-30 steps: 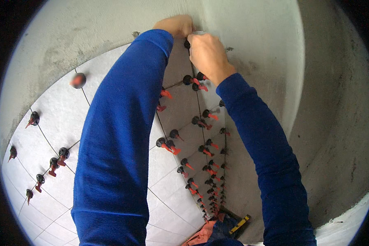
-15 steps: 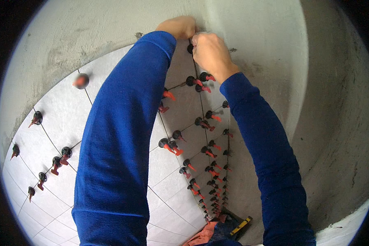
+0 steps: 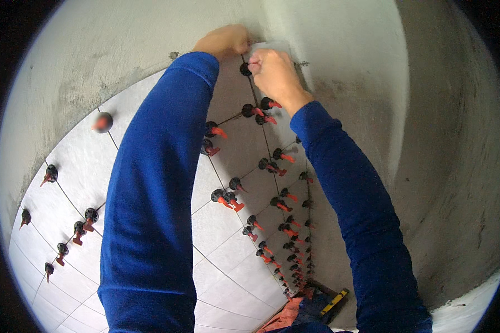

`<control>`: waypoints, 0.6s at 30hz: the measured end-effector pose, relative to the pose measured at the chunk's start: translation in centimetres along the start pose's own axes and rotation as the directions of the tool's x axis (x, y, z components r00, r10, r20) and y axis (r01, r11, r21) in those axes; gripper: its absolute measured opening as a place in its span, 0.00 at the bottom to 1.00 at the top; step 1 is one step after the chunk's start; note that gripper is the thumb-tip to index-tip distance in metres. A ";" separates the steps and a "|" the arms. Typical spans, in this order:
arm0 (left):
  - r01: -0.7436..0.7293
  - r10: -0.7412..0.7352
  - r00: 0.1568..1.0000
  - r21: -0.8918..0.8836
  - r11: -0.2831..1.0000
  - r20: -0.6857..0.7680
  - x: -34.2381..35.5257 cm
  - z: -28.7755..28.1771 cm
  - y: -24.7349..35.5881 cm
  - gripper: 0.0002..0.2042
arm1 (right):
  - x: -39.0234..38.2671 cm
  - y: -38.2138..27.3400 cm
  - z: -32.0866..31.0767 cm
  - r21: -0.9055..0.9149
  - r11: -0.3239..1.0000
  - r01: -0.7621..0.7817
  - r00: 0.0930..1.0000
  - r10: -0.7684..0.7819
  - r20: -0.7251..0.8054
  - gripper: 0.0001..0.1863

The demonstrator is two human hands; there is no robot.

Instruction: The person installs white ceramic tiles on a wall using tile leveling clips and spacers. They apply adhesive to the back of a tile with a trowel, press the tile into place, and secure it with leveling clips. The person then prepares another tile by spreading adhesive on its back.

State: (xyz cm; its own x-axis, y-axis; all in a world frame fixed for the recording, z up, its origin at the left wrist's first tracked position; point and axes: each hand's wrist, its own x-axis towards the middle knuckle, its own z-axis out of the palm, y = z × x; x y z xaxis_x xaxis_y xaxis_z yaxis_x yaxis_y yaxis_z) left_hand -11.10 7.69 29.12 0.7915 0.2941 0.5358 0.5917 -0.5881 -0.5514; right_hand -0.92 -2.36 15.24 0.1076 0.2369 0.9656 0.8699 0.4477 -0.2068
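Observation:
My right hand (image 3: pixel 278 76) is closed, its fingertips against the black round base of a tile leveler (image 3: pixel 245 69) at a joint near the top of the pale tiles (image 3: pixel 233 100). Its handle is hidden by the fingers. Beside it, slightly higher and to the left, my left hand (image 3: pixel 226 41) is bent over at the tiles' upper edge. Motion blurs this hand, and its fingers curl out of sight. Just below sit more levelers (image 3: pixel 251 110) with black bases and red handles. A pale edge (image 3: pixel 272 46) shows behind my right hand.
Rows of levelers (image 3: pixel 280 204) run along the tile joints toward the bottom, others (image 3: pixel 78 230) stand at the left. Bare grey plaster wall (image 3: pixel 355 100) lies above and to the right. Low down are a yellow spirit level (image 3: pixel 334 301) and orange cloth-like material (image 3: pixel 283 316).
Both hands appear a little further left and lower in the picture, and the tiles have shifted with the view. My right hand stays closed at the same leveler.

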 end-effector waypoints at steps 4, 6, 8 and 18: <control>0.041 -0.039 0.998 -0.046 0.998 0.040 -0.2 0.0 0.3 0.16 | 0.7 0.1 -0.4 0.230 0.950 -0.209 0.973 0.178 0.148 0.07; 0.056 -0.050 0.996 -0.074 0.996 0.074 -0.2 -0.4 0.5 0.17 | 0.8 0.3 -0.5 0.442 0.831 -0.339 0.937 0.259 0.233 0.08; 0.044 -0.039 0.995 -0.048 0.998 0.097 -0.3 -0.8 0.7 0.18 | 0.6 0.4 -0.5 0.511 0.768 -0.385 0.922 0.296 0.249 0.08; 0.085 -0.076 0.989 -0.061 0.995 0.128 -0.5 -0.9 0.9 0.19 | 0.7 0.6 0.8 0.786 0.454 -0.419 0.890 0.379 0.255 0.14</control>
State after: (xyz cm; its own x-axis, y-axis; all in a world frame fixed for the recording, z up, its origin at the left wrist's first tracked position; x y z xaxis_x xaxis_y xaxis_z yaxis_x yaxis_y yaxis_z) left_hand -11.12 6.34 29.00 0.7570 0.4319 0.4903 0.6462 -0.6056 -0.4643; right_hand -0.69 -1.25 15.64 0.3028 0.6002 0.7403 -0.0281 0.7820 -0.6226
